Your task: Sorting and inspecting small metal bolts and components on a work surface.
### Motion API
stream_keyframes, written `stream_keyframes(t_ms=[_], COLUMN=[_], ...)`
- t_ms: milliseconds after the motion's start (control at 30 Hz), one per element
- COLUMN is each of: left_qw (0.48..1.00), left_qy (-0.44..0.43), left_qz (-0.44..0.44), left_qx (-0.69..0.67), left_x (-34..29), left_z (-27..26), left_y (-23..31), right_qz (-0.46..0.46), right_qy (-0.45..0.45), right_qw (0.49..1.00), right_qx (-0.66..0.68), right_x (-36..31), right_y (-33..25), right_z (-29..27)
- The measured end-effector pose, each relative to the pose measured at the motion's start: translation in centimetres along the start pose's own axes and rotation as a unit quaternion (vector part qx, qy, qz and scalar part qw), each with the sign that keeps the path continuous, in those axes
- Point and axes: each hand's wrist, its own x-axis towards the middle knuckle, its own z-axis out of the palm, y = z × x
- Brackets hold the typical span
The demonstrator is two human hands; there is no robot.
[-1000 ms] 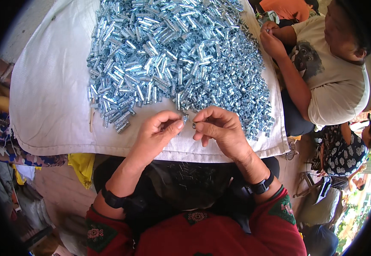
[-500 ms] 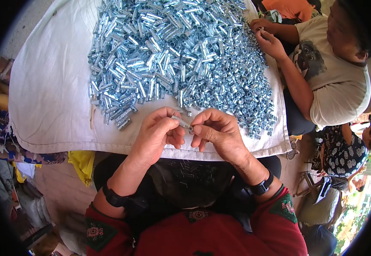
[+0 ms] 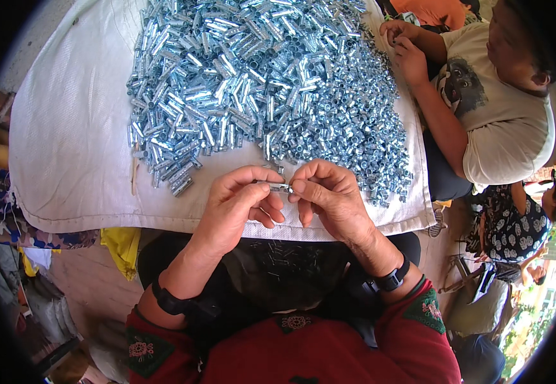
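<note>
In front of the heap, my left hand [image 3: 236,203] is closed in a pinch on a shiny metal sleeve [image 3: 277,187], held roughly level and pointing right. My right hand [image 3: 330,197] is closed on a small metal fitting [image 3: 290,189] at the sleeve's right end. The two pieces touch or nearly touch; how far one sits in the other is hidden by my fingertips. Just beyond my hands lie many more metal sleeves [image 3: 188,109] on the left of the heap and small metal fittings [image 3: 374,147] on its right.
A white woven cloth [image 3: 73,141] covers the table. Below its near edge, a dark container [image 3: 278,269] with small metal pieces sits at my lap. At the right, a co-worker [image 3: 508,109] has both hands by the heap. A yellow cloth [image 3: 121,249] hangs at the left.
The sleeve has gone from tilted to nearly level, and its right end now lines up with the fitting in my right hand. The co-worker's hands have shifted slightly.
</note>
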Motion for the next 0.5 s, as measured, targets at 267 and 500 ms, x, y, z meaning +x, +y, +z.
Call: stream_keyframes(t_ms=[267, 500], left_qw=[0.997, 0.993], left_qy=[0.004, -0.001], left_qz=[0.046, 0.092], left_qx=[0.055, 0.072], left_x=[-0.5, -0.6], left_z=[0.6, 1.2], left_y=[-0.2, -1.2], right_qz=[0.001, 0.004], right_qy=[0.02, 0.022], right_qw=[1.0, 0.999], right_qx=[0.012, 0.037], right_x=[0.1, 0.3], right_y=[0.2, 0.4], right_z=[-0.1, -0.2])
